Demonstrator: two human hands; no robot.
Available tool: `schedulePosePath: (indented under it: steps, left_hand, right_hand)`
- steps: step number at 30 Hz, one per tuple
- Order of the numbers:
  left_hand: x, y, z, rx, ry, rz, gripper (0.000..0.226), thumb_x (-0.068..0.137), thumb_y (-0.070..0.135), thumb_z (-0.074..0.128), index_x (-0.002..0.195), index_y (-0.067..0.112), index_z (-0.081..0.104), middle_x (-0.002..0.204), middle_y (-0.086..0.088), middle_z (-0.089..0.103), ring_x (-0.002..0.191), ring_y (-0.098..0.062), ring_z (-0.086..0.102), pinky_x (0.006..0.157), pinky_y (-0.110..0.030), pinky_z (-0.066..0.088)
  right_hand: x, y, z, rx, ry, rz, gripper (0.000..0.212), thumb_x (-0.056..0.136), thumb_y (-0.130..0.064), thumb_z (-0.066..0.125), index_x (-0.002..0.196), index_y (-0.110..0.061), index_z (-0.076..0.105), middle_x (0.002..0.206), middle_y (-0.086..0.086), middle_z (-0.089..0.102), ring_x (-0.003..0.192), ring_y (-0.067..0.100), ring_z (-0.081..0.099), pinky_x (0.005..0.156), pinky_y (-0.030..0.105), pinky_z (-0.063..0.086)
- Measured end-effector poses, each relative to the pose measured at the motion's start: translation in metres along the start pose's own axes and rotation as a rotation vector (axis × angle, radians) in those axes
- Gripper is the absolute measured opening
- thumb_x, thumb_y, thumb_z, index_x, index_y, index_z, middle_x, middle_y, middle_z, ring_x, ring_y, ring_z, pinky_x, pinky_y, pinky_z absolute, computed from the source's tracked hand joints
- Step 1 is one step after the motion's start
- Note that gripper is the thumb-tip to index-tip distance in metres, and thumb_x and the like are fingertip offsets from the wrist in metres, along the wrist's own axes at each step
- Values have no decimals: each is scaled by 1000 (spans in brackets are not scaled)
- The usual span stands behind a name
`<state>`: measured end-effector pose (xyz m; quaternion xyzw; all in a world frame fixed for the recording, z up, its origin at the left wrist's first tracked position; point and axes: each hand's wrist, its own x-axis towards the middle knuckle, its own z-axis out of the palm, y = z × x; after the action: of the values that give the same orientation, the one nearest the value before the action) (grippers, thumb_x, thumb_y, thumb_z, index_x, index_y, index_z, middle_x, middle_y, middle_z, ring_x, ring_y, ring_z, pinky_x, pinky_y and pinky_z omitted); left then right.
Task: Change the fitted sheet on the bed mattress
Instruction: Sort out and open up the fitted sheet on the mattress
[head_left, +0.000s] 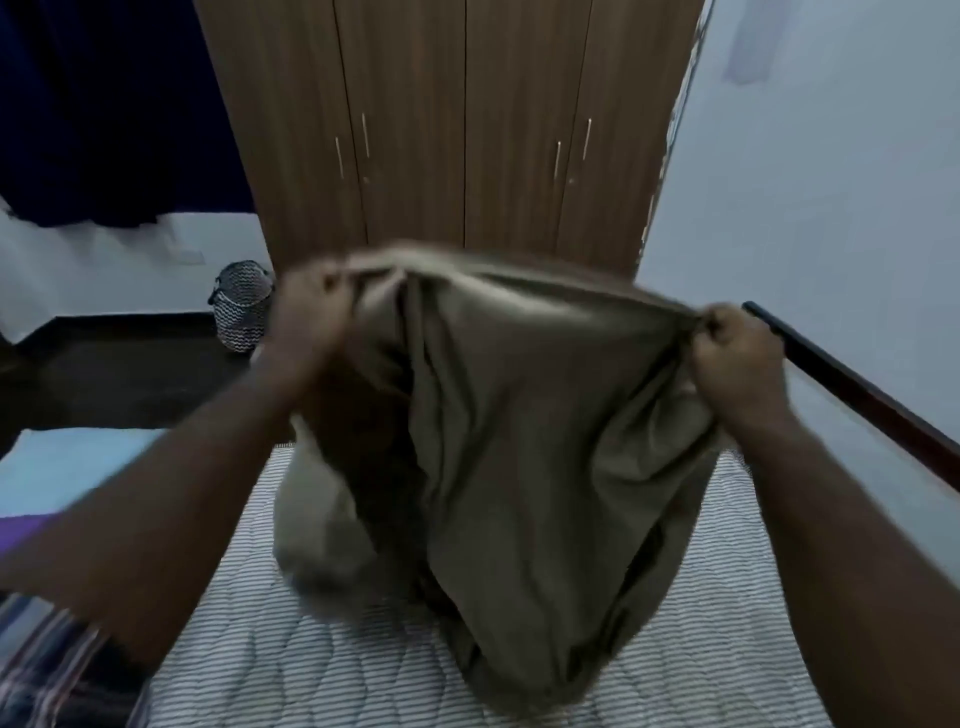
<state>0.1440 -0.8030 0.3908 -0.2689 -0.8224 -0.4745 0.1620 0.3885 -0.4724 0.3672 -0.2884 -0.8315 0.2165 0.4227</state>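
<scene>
Sheet: an olive-brown fitted sheet (519, 441) is held up at centre frame above the mattress; its lower folds hang bunched and touch the mattress surface at lower centre.
Mattress: a striped, quilted mattress (270, 675) lies bare across the lower frame; no sheet is fitted on it.
Left hand: the left hand (311, 306), blurred, is clenched on the sheet's upper edge at centre left.
Right hand: the right hand (737, 353) is clenched on the same edge at centre right; the edge is drawn fairly taut between the hands.
Step (judged): the sheet is being opened out and a corner sought before fitting.
Technique (judged): the hem should be followed to a corner seam, the cloth shaken until the bunched lower part falls free, then one far corner hooked first.
Risk (judged): twisted folds may put the wrong side over the mattress.
Surroundings: a wooden wardrobe (467, 130) stands at upper centre, a patterned basket (241, 306) on the dark floor at left, a pale wall (831, 182) at right.
</scene>
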Motion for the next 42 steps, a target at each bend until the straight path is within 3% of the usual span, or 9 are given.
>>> schedulePosePath:
  steps: [4, 9, 13, 16, 19, 24, 29, 33, 42]
  left_hand:
    - [-53, -52, -16, 279, -336, -202, 20, 90, 32, 66, 74, 23, 73, 71, 9, 67, 83, -19, 66, 64, -28, 41]
    - [-24, -12, -33, 47, 72, 153, 23, 93, 30, 63, 100, 14, 78, 91, 1, 73, 82, -16, 67, 71, -19, 50]
    - [-117, -66, 0, 508, -708, 3, 33, 84, 57, 58, 71, 29, 69, 77, 3, 70, 82, -23, 67, 65, -29, 45]
    - [-89, -80, -18, 200, -383, -165, 18, 94, 22, 67, 79, 32, 72, 86, 0, 73, 88, -18, 69, 72, -23, 50]
    - [-73, -55, -29, 33, 95, 11, 13, 93, 6, 66, 96, 14, 74, 88, 1, 67, 74, 9, 59, 70, -3, 41]
    - [-146, -105, -9, 502, -728, -171, 21, 89, 19, 69, 74, 33, 63, 83, 8, 64, 84, -17, 63, 68, -28, 44]
    - [-116, -100, -33, 260, -254, -140, 30, 89, 5, 66, 74, 29, 70, 78, 1, 62, 76, -19, 59, 69, -34, 43]
    - [-130, -104, -20, 252, -523, -279, 19, 87, 12, 71, 74, 23, 77, 72, 2, 73, 76, -22, 69, 72, -38, 52]
    - [-127, -66, 15, -48, -426, -476, 19, 82, 33, 80, 73, 18, 75, 66, -1, 70, 65, -15, 65, 63, -34, 49]
  right_hand:
    - [-47, 30, 17, -181, -292, 70, 24, 89, -30, 50, 97, -13, 64, 92, 14, 70, 92, 37, 65, 78, 45, 53]
    - [-14, 3, -19, -36, 92, -8, 23, 88, -17, 48, 97, -8, 67, 86, 18, 68, 84, 37, 63, 73, 38, 44]
    - [-27, 13, -18, -131, -47, 1, 27, 89, -17, 49, 104, -9, 69, 94, 17, 71, 93, 39, 64, 80, 38, 46]
    - [-42, 25, -13, -195, -119, -15, 25, 91, -12, 54, 109, -11, 71, 98, 21, 72, 95, 41, 65, 83, 44, 51]
    - [-29, 19, -21, -84, -17, 20, 23, 92, -14, 52, 107, -12, 69, 95, 17, 72, 92, 37, 65, 80, 39, 48]
    - [-45, 34, -14, -180, -201, 40, 24, 92, -16, 55, 110, -16, 71, 101, 18, 72, 100, 39, 65, 84, 40, 49]
    - [-49, 41, -14, -114, -171, 57, 24, 93, -18, 56, 110, -11, 71, 102, 19, 73, 101, 38, 65, 87, 43, 49]
    - [-51, 51, -6, -147, -235, 67, 19, 94, -17, 57, 106, -10, 71, 100, 21, 72, 100, 41, 65, 87, 45, 51]
    - [-60, 105, 31, -314, -504, 438, 19, 92, -16, 59, 99, -1, 67, 113, 24, 67, 108, 41, 60, 83, 37, 43]
